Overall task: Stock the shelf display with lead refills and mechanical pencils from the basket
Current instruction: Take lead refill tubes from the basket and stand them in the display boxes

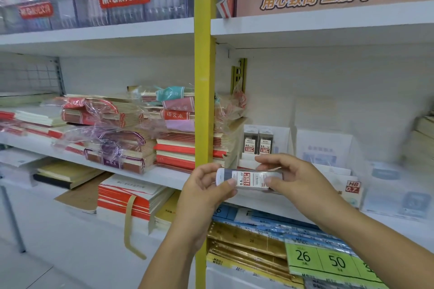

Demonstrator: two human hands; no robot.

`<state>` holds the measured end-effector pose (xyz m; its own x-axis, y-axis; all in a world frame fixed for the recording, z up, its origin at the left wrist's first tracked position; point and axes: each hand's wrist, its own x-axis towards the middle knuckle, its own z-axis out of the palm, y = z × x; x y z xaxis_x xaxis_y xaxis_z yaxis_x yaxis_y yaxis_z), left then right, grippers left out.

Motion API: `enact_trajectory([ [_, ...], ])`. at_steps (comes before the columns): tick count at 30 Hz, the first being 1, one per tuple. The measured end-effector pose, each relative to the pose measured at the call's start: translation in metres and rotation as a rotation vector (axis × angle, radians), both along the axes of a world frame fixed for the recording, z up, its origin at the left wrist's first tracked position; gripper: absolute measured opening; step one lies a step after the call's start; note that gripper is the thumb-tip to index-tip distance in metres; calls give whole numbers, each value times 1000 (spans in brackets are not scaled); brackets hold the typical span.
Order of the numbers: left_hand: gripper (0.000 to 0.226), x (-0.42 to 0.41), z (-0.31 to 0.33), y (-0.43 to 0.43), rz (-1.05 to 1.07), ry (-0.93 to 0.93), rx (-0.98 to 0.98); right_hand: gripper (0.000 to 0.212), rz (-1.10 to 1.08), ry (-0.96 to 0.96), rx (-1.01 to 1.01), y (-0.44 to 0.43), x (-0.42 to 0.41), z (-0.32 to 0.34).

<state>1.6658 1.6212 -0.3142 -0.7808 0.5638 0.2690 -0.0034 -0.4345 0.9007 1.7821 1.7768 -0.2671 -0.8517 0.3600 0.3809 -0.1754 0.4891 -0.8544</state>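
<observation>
Held level, label up, before the shelf (281,206) front edge: clear lead refill pack (249,179). Upright in the display (285,138) behind: two refill boxes (250,142).

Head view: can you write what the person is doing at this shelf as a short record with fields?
held item: 0.5 lead refill pack, lying sideways
left hand: pinches the pack's left end
right hand: pinches its right end
already on display: two upright lead refill boxes, side by side, behind the hands
nearby label: HB 0.7 tag, to the right
left of yellow post: stacked notebooks
</observation>
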Motion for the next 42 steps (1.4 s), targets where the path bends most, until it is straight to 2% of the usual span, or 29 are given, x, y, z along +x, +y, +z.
enact_trajectory([
  [4, 31, 3, 1, 4, 54, 63, -2, 46, 39, -74, 111, -6, 2, 7],
  [7, 29, 6, 3, 10, 96, 197, -33, 55, 106, -184, 268, -11, 1, 15],
  [9, 29, 8, 2, 18, 217, 342, -102, 63, 95, -218, 354, -9, 0, 23],
  [10, 29, 9, 1, 21, 308, 450, -161, 65, 44, -181, 368, -5, -1, 30],
  [12, 34, 10, -2, 28, 448, 685, -281, 59, -102, 11, 322, 8, -4, 48],
  [14, 49, 8, -8, 36, 488, 848, -389, 48, -202, 216, 310, 24, -9, 65],
  [15, 55, 7, -12, 40, 487, 890, -436, 43, -242, 268, 366, 32, -14, 71],
  [17, 62, 5, -19, 47, 472, 936, -497, 38, -302, 267, 505, 43, -24, 76],
  [21, 63, 1, -28, 52, 445, 963, -521, 33, -327, 138, 716, 55, -45, 68],
  [28, 61, -3, -32, 54, 419, 938, -484, 16, -378, -23, 776, 72, -65, 63],
  [31, 61, -4, -33, 53, 406, 942, -478, 7, -523, -62, 1043, 76, -73, 62],
  [33, 62, -6, -33, 52, 389, 956, -478, 13, -596, -96, 1144, 76, -74, 63],
  [37, 64, -3, -28, 46, 367, 958, -509, 33, -561, -109, 1108, 71, -57, 66],
  [39, 60, 6, -26, 39, 462, 977, -488, 33, -520, 40, 974, 57, -33, 65],
  [42, 45, 25, -36, 21, 558, 1010, -430, 22, -372, 277, 715, 24, 22, 45],
])
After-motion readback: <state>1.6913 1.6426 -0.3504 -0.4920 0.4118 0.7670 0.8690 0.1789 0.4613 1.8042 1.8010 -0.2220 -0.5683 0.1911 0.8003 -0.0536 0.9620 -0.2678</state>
